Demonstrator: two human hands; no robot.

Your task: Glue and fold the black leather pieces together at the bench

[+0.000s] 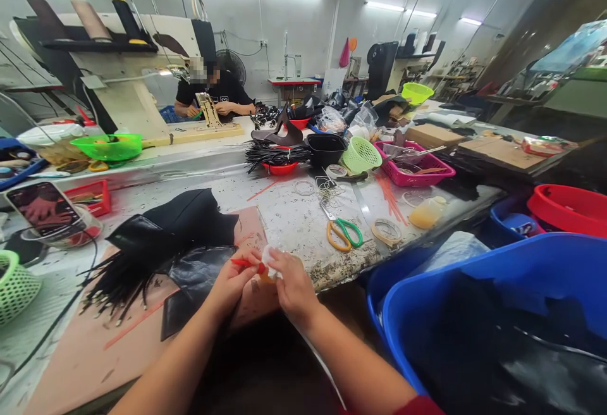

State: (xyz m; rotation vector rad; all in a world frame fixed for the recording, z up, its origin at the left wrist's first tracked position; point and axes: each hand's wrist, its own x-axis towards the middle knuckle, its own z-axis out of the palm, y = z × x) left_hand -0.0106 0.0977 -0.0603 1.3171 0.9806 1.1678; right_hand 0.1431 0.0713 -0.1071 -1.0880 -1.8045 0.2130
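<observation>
My left hand is closed around a slim red tool whose exact kind I cannot make out. My right hand pinches a crumpled white tissue against the red tool's end. Something orange-yellow shows just under the fingers. Left of my hands, black leather pieces lie over a pinkish board, with a bunch of black straps tipped with metal ends. Scissors with one orange and one green handle rest on the table beyond my right hand.
A roll of tape and a bottle of yellowish liquid stand near the table edge. A big blue tub with black material is at right. A phone leans at left. Across the table, a person works behind a sewing machine.
</observation>
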